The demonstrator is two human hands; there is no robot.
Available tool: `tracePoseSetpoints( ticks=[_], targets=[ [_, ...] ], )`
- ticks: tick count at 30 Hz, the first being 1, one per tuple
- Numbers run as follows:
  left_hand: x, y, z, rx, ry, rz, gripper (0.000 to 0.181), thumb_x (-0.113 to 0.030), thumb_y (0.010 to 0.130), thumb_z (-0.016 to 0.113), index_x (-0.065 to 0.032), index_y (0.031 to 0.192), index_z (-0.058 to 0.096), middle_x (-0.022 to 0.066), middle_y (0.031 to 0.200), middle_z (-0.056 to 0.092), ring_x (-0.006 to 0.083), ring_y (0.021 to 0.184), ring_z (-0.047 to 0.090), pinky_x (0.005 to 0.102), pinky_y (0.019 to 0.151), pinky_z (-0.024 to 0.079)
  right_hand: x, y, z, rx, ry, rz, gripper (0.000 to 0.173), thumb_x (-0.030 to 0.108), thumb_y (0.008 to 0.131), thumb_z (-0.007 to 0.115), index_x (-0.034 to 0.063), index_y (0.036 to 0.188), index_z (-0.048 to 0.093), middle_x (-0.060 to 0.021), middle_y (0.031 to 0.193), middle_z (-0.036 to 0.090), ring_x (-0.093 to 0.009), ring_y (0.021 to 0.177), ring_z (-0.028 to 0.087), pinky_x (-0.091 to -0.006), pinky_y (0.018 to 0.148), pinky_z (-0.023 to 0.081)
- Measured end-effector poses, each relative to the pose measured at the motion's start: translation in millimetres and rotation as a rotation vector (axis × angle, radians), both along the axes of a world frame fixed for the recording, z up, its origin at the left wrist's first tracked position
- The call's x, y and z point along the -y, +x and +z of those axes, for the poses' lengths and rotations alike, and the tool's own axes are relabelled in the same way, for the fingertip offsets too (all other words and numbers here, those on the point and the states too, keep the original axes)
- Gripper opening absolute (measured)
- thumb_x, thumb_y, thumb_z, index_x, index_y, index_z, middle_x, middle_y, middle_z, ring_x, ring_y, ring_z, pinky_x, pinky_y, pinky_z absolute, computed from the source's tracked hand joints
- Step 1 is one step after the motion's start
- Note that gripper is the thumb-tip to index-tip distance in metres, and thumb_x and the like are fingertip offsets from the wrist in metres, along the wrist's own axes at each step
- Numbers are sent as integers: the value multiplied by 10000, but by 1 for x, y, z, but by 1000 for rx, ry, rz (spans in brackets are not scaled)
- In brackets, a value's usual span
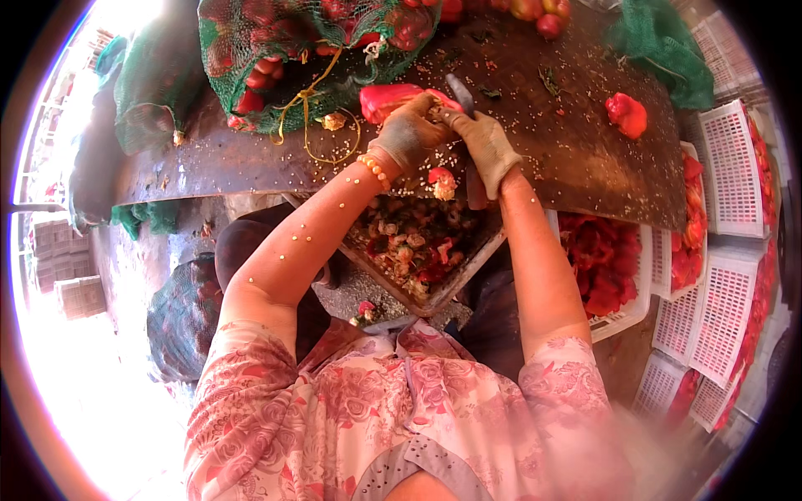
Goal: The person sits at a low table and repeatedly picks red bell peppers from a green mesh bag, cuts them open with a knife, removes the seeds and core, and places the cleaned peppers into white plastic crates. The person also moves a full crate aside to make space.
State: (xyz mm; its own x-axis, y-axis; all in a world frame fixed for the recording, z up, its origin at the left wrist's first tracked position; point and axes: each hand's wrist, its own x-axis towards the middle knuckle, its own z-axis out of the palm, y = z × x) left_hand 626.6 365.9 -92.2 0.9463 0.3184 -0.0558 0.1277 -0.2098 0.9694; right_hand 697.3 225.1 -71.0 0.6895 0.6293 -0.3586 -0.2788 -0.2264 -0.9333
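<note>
My left hand [410, 134], in a soiled work glove with a bead bracelet at the wrist, grips a red bell pepper [382, 103] above the table. My right hand [485, 141], also gloved, meets it at the pepper's right end and holds a knife [460, 94], mostly hidden by the fingers. The pepper looks cut open, its inner side partly showing. Just below the hands, a pepper core [443, 183] with seeds lies at the table's near edge. Under that edge sits a tray [426, 307] of cores and scraps.
Green mesh sacks [250, 75] of red peppers stand on the table [583, 156], with a yellow cord [307, 94] alongside. A pepper piece [626, 116] lies to the right among scattered seeds. White plastic crates [733, 169] holding red peppers are stacked at the right.
</note>
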Motion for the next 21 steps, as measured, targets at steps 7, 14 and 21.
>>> tracePoseSetpoints(
  ticks=[7,14,21],
  targets=[
    [15,-9,43,31,-433,-166,295,-59,868,595,-15,1159,577,19,917,606,109,711,590,232,581,486,18,9,-4,-268,234,-242,246,327,915,562,108,912,674,15,796,628,-105,682,539,-261,605,426],
    [-32,-67,63,-61,-367,-199,244,-148,879,601,-23,1089,581,19,863,626,74,733,580,222,593,461,37,20,3,-9,252,-458,186,235,861,580,79,884,678,18,745,624,-70,594,503,-246,533,407],
    [5,-81,64,-217,772,-38,547,-311,804,687,-123,1284,506,167,1295,545,331,1125,598,398,911,494,60,8,16,543,-50,-427,275,258,871,615,58,1036,707,3,806,672,-58,680,582,-227,635,486]
  ],
)
